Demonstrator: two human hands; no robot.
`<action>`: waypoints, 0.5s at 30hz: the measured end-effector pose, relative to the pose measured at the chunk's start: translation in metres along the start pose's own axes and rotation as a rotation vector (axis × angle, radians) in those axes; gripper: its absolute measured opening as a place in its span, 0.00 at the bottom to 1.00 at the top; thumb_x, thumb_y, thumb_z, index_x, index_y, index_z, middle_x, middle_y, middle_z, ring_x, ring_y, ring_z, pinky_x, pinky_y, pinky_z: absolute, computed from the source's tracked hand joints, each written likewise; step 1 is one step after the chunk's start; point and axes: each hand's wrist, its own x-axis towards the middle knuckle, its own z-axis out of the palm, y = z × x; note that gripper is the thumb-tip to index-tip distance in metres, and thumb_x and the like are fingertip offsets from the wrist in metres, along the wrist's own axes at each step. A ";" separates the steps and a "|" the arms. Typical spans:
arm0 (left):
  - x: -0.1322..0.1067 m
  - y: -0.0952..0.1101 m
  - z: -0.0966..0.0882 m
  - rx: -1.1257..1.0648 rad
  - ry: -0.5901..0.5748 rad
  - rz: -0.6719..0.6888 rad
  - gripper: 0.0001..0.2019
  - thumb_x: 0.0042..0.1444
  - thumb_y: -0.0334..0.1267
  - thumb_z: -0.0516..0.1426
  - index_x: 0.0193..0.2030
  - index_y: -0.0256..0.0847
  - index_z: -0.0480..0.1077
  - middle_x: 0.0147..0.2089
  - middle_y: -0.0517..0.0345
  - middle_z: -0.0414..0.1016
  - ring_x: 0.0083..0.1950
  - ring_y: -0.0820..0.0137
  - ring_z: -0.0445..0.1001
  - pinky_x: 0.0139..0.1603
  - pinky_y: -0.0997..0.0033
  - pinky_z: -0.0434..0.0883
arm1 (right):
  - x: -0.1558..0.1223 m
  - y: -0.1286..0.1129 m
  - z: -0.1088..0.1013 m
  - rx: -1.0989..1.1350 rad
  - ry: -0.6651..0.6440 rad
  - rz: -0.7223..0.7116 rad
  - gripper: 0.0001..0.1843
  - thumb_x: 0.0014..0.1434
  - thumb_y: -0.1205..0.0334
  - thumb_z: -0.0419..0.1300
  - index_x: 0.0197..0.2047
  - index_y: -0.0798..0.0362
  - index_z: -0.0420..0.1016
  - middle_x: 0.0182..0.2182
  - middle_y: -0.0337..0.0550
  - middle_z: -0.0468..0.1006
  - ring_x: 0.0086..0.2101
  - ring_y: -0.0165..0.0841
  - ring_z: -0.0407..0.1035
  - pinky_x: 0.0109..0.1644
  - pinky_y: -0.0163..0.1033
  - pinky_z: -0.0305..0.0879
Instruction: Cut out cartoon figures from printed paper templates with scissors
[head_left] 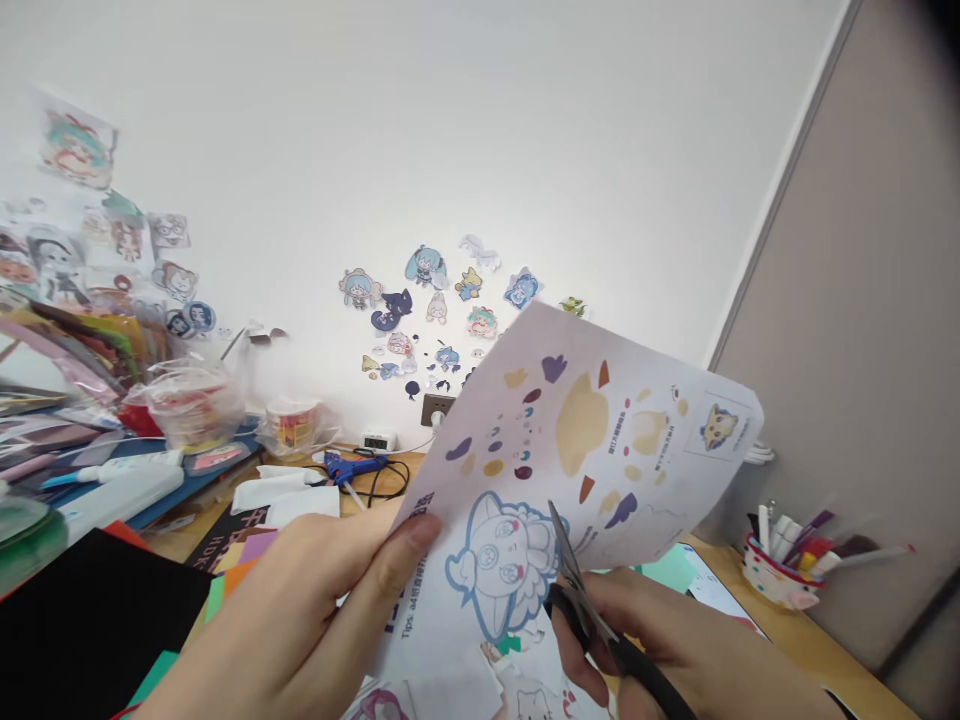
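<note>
My left hand (330,600) grips the left edge of a printed paper sheet (510,380), thumb on the front face. The sheet is held up, tilted. It carries a blue-outlined cartoon character (502,565) and several loose coloured shapes in yellow, purple and orange. My right hand (675,640) is wrapped around black-handled scissors (581,590). Their blades lie at the sheet's lower right, beside the character's outline; whether they are cutting through the paper there I cannot tell. Beneath the sheet, paper scraps with drawings (525,690) show partly.
A blue glue gun (352,466) and its black cord lie at the back of the desk. Black paper (97,610) and coloured sheets are at left, near bagged tubs (191,405). A pen cup (780,570) stands at right. Paper cutouts (426,266) cover the wall.
</note>
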 end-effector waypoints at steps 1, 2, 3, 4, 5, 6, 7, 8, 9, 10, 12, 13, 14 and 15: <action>0.000 0.000 0.000 -0.003 0.001 0.004 0.21 0.62 0.46 0.40 0.20 0.40 0.53 0.17 0.66 0.53 0.18 0.80 0.54 0.17 0.83 0.53 | 0.001 0.001 0.000 -0.007 -0.002 -0.009 0.12 0.46 0.57 0.62 0.26 0.53 0.62 0.25 0.33 0.64 0.27 0.27 0.56 0.28 0.30 0.53; 0.001 0.001 0.000 -0.008 -0.003 0.000 0.22 0.62 0.47 0.40 0.19 0.40 0.53 0.17 0.66 0.53 0.18 0.80 0.54 0.16 0.83 0.53 | 0.001 0.002 0.001 -0.012 -0.004 -0.013 0.12 0.46 0.56 0.62 0.27 0.53 0.63 0.25 0.33 0.64 0.27 0.27 0.56 0.29 0.31 0.53; 0.001 0.001 0.000 -0.014 -0.009 -0.005 0.22 0.62 0.47 0.40 0.19 0.40 0.53 0.17 0.66 0.53 0.18 0.80 0.53 0.16 0.83 0.52 | 0.001 0.003 0.001 -0.013 -0.008 -0.016 0.13 0.47 0.54 0.62 0.27 0.53 0.64 0.26 0.34 0.64 0.27 0.28 0.56 0.30 0.31 0.54; 0.000 0.000 0.000 -0.023 -0.019 -0.014 0.22 0.62 0.48 0.39 0.19 0.40 0.53 0.17 0.66 0.53 0.18 0.79 0.53 0.16 0.82 0.52 | 0.001 0.004 0.001 -0.011 -0.013 -0.018 0.14 0.48 0.52 0.61 0.28 0.53 0.64 0.26 0.34 0.64 0.27 0.28 0.56 0.30 0.31 0.54; 0.000 0.000 0.000 -0.029 -0.030 -0.027 0.22 0.62 0.48 0.39 0.19 0.41 0.53 0.17 0.65 0.53 0.18 0.79 0.54 0.15 0.82 0.52 | 0.001 0.004 0.001 -0.008 -0.014 -0.021 0.15 0.48 0.50 0.60 0.28 0.53 0.64 0.26 0.34 0.64 0.27 0.28 0.56 0.30 0.31 0.55; 0.000 0.000 0.000 -0.031 -0.040 -0.040 0.23 0.62 0.49 0.39 0.19 0.41 0.53 0.17 0.65 0.53 0.18 0.79 0.54 0.15 0.82 0.51 | 0.000 0.004 0.001 -0.005 -0.014 -0.025 0.16 0.49 0.48 0.59 0.28 0.53 0.64 0.26 0.34 0.64 0.27 0.28 0.56 0.30 0.31 0.54; -0.001 0.000 0.000 -0.029 -0.039 -0.049 0.23 0.61 0.49 0.38 0.19 0.41 0.53 0.17 0.65 0.53 0.18 0.79 0.54 0.15 0.81 0.51 | 0.000 0.004 0.001 -0.003 -0.010 -0.031 0.17 0.49 0.46 0.58 0.28 0.53 0.63 0.26 0.35 0.64 0.27 0.28 0.56 0.30 0.31 0.54; -0.001 0.001 0.000 -0.024 -0.036 -0.060 0.23 0.61 0.50 0.38 0.19 0.41 0.53 0.17 0.64 0.53 0.18 0.78 0.54 0.15 0.81 0.51 | 0.000 0.003 0.001 -0.001 -0.001 -0.037 0.18 0.49 0.45 0.58 0.27 0.53 0.63 0.27 0.35 0.64 0.28 0.28 0.56 0.30 0.31 0.54; -0.001 0.001 0.000 -0.019 -0.033 -0.068 0.23 0.61 0.50 0.39 0.19 0.41 0.53 0.17 0.64 0.53 0.18 0.78 0.54 0.15 0.81 0.51 | 0.000 0.003 0.001 0.000 0.009 -0.045 0.18 0.50 0.45 0.58 0.27 0.53 0.62 0.27 0.35 0.64 0.28 0.28 0.56 0.30 0.31 0.53; -0.002 0.002 -0.001 -0.015 -0.029 -0.074 0.23 0.61 0.50 0.39 0.19 0.41 0.53 0.17 0.64 0.53 0.19 0.78 0.54 0.15 0.81 0.52 | 0.000 0.003 0.001 0.000 0.014 -0.056 0.18 0.50 0.46 0.58 0.27 0.52 0.62 0.27 0.35 0.64 0.28 0.28 0.56 0.30 0.31 0.53; -0.002 0.003 0.000 -0.019 -0.026 -0.067 0.23 0.61 0.49 0.40 0.19 0.41 0.55 0.17 0.64 0.54 0.19 0.78 0.55 0.16 0.81 0.54 | 0.000 0.003 0.001 0.010 0.005 -0.085 0.16 0.50 0.49 0.59 0.27 0.52 0.61 0.26 0.34 0.62 0.28 0.28 0.55 0.30 0.31 0.52; -0.002 0.004 0.000 -0.025 -0.016 -0.060 0.23 0.61 0.48 0.40 0.19 0.41 0.56 0.17 0.64 0.55 0.19 0.78 0.56 0.16 0.81 0.54 | 0.001 0.004 0.002 0.015 -0.004 -0.091 0.15 0.50 0.51 0.59 0.26 0.52 0.61 0.26 0.34 0.62 0.27 0.28 0.54 0.30 0.32 0.52; -0.002 0.004 0.001 -0.036 0.025 -0.059 0.22 0.61 0.48 0.42 0.18 0.41 0.57 0.17 0.65 0.55 0.18 0.78 0.56 0.16 0.81 0.54 | 0.001 0.003 0.002 0.021 -0.012 -0.088 0.13 0.50 0.54 0.59 0.27 0.52 0.60 0.25 0.33 0.62 0.27 0.27 0.54 0.31 0.32 0.52; -0.002 0.005 0.003 -0.048 0.091 -0.059 0.22 0.60 0.48 0.43 0.17 0.40 0.57 0.16 0.65 0.55 0.17 0.79 0.55 0.16 0.81 0.54 | 0.001 0.002 0.002 0.031 -0.014 -0.080 0.11 0.50 0.58 0.59 0.27 0.52 0.60 0.25 0.33 0.62 0.27 0.27 0.54 0.31 0.32 0.52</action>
